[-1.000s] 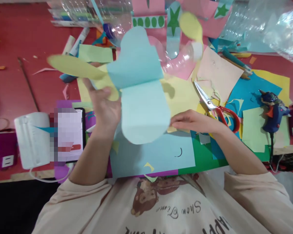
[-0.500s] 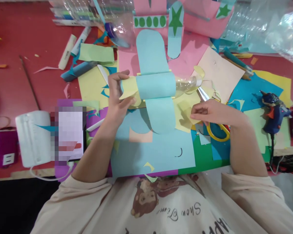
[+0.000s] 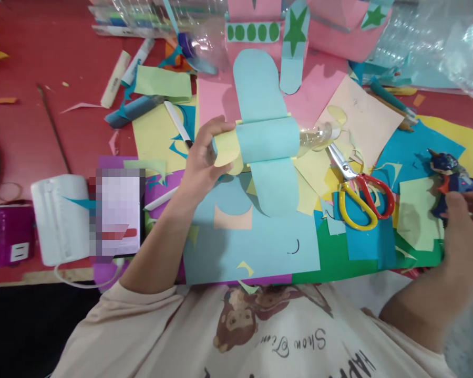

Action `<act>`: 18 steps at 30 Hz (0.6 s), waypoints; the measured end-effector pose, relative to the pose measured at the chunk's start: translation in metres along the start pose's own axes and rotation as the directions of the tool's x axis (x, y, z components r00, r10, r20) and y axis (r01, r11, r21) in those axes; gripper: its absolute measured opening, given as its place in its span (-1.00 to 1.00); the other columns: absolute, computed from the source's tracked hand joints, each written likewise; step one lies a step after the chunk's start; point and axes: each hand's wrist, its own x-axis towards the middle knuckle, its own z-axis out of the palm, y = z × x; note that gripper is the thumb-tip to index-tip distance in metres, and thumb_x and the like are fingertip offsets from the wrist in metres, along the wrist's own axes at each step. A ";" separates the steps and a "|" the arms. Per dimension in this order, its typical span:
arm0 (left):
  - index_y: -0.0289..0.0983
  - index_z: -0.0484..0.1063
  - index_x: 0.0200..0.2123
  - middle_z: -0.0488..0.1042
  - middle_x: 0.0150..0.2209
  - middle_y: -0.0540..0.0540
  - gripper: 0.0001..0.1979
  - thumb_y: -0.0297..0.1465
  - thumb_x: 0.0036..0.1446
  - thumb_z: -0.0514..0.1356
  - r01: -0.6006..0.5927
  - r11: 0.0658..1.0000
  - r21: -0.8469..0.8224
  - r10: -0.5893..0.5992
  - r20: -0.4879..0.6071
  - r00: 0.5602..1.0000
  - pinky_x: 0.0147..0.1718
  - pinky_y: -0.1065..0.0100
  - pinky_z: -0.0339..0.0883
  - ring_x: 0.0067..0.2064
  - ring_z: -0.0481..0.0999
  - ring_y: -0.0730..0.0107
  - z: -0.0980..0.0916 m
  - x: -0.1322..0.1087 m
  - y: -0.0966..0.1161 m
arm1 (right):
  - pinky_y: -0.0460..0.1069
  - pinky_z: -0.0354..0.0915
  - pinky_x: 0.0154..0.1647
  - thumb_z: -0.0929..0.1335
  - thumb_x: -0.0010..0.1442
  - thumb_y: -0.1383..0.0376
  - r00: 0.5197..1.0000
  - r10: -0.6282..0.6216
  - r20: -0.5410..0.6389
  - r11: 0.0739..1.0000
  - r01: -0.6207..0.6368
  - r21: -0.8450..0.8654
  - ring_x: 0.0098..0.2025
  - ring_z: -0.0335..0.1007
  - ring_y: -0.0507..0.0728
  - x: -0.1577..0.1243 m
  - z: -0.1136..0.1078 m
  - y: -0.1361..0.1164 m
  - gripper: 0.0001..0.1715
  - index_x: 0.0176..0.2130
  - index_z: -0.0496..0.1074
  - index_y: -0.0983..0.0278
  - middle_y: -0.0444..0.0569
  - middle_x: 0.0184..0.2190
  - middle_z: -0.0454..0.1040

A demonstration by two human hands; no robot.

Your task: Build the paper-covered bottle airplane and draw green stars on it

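Note:
My left hand (image 3: 207, 160) grips the left end of a clear plastic bottle (image 3: 317, 137). The bottle lies sideways, wrapped in light blue paper (image 3: 268, 139) with yellow paper (image 3: 226, 149) at the held end. Long rounded light blue strips (image 3: 278, 186) stick out above and below it like wings. At the far right, my right hand (image 3: 467, 231) closes around the handle of a dark blue hot glue gun (image 3: 453, 173); part of the handle is hidden behind the thumb. Scissors with red and yellow handles (image 3: 358, 197) lie spread between my hands.
Coloured paper sheets and scraps cover the red table (image 3: 16, 136). A phone (image 3: 120, 215) and a white device (image 3: 61, 220) lie at left, with markers (image 3: 115, 79) behind them. Pink paper pieces with green stars (image 3: 295, 31) and plastic bottles stand at the back.
My right hand has moved from beside the scissors to the glue gun on the right and closed around it. The left hand still holds the bottle. The whole view has shifted slightly.

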 end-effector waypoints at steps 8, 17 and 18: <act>0.02 0.30 0.04 0.27 0.21 -0.05 -0.48 0.07 0.06 0.17 -0.063 0.996 0.065 0.058 0.076 0.995 0.22 -0.03 0.14 0.31 0.15 0.05 0.005 -0.003 0.002 | 0.25 0.21 -0.27 0.37 -0.12 0.22 0.917 0.315 0.244 0.934 -0.253 -0.252 -0.18 0.43 0.44 0.006 -0.010 0.031 -0.66 -0.48 0.06 -0.01 0.03 -0.58 0.25; 0.01 0.24 0.08 0.22 0.23 -0.05 -0.47 0.04 0.07 0.14 0.021 0.995 0.094 -0.029 0.087 0.996 0.26 0.00 0.08 0.34 0.08 0.09 0.006 -0.004 0.001 | 0.26 0.22 -0.31 0.36 -0.11 0.11 0.934 0.273 0.230 0.932 -0.198 -0.303 -0.10 0.42 0.50 0.025 0.011 0.045 -0.78 -0.37 0.32 0.05 0.35 -0.32 0.47; 0.01 0.24 0.08 0.22 0.24 -0.05 -0.47 0.04 0.07 0.14 0.025 0.995 0.092 -0.033 0.088 0.996 0.26 0.00 0.08 0.34 0.08 0.09 0.006 -0.005 0.001 | 0.25 0.22 -0.29 0.37 -0.14 0.14 0.942 0.280 0.187 0.931 -0.219 -0.292 -0.12 0.43 0.49 0.029 0.017 0.050 -0.77 -0.37 0.32 0.06 0.38 -0.29 0.48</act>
